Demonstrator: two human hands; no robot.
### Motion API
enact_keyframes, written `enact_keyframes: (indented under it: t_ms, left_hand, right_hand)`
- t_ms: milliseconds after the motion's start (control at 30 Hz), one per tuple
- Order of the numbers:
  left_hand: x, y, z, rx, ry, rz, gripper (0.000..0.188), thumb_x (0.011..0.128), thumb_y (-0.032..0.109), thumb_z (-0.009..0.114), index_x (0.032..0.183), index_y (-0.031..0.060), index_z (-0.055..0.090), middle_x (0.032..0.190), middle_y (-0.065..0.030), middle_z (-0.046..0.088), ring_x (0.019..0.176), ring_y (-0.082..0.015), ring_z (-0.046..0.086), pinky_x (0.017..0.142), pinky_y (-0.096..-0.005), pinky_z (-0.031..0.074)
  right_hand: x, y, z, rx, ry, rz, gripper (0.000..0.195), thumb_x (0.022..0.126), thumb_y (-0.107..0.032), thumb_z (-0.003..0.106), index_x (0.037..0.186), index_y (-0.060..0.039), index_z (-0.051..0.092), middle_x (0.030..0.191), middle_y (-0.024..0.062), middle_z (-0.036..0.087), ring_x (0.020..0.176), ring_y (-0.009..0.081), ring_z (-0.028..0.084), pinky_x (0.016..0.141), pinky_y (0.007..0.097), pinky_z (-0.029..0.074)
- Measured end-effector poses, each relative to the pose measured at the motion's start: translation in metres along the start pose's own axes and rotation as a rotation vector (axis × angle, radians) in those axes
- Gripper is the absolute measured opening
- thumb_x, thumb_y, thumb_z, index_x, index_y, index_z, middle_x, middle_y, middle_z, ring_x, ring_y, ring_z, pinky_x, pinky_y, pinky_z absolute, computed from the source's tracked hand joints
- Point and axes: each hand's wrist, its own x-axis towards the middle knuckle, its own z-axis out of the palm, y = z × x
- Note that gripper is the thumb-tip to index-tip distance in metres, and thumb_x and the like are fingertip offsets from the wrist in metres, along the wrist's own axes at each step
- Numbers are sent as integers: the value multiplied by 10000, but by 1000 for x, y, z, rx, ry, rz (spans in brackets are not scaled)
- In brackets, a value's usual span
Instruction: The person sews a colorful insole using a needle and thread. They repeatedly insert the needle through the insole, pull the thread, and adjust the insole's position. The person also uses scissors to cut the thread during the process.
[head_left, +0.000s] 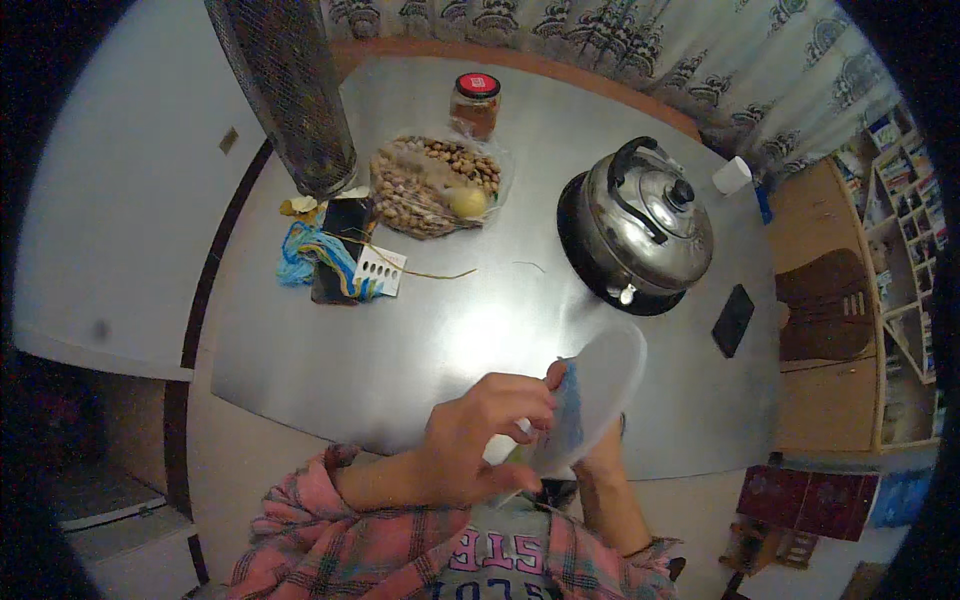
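Note:
A round translucent hoop or disc (611, 375), perhaps an embroidery hoop with cloth, is tilted up close to my chest, with a blue patch (571, 401) showing on it. My left hand (491, 435) is at its left side, thumb low and fingers bent near the blue patch; a small white thing shows between the fingers. Behind the disc, my right hand (596, 454) is mostly hidden, so its fingers cannot be made out. Left of them on the metal-grey table (300, 360), blue and yellow thread (304, 251) and a white punched thread card (381, 270) lie over a dark flat object (337, 292).
A metal kettle (652, 217) stands on a black base at the right, with a black phone (733, 321) and a white cup (732, 176) nearby. Farther back are a bag of nuts (420, 187), a red-lidded jar (475, 105) and a dark mesh cylinder (289, 97).

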Motion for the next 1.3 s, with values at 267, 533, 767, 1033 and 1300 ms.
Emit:
enact_keyframes:
  t_ms: [267, 533, 767, 1033, 1300]
  left_hand:
    - [22, 5, 8, 98, -10, -180, 314, 713, 78, 632, 996, 36, 504, 853, -81, 487, 655, -130, 536, 500, -234, 459]
    - [31, 3, 14, 118, -49, -135, 120, 735, 77, 603, 824, 22, 544, 804, -79, 499, 672, -170, 540, 576, -253, 450]
    - [19, -10, 10, -399, -152, -615, 139, 837, 141, 502, 883, 10, 491, 897, -66, 511, 804, -128, 515, 688, -252, 454]
    - [11, -20, 9, -579, -184, -723, 135, 866, 132, 458, 922, 9, 466, 863, -47, 525, 760, -98, 499, 677, -234, 434]
    - [0, -36, -32, -186, -274, -741, 112, 831, 122, 501, 863, 15, 488, 696, -33, 538, 620, -79, 492, 561, -221, 417]
  right_hand:
    - [-5, 40, -17, 353, -214, 12, 145, 813, -184, 516, 840, -47, 474, 791, 21, 484, 743, 113, 467, 650, 226, 403]
    - [-10, 38, -14, -56, -38, -67, 205, 820, -229, 524, 889, -37, 496, 804, 26, 514, 735, 95, 485, 633, 218, 406]
    - [-12, 39, -26, 247, -74, 156, 190, 821, -233, 532, 821, -43, 522, 749, 21, 536, 661, 92, 494, 588, 216, 416]
    - [-16, 45, -31, 427, -134, 166, 233, 822, -263, 515, 750, -44, 478, 712, 24, 481, 630, 119, 470, 559, 217, 402]
    - [-13, 62, -48, 797, -323, 84, 239, 786, -213, 571, 743, -10, 453, 740, 46, 440, 722, 145, 432, 549, 248, 472]
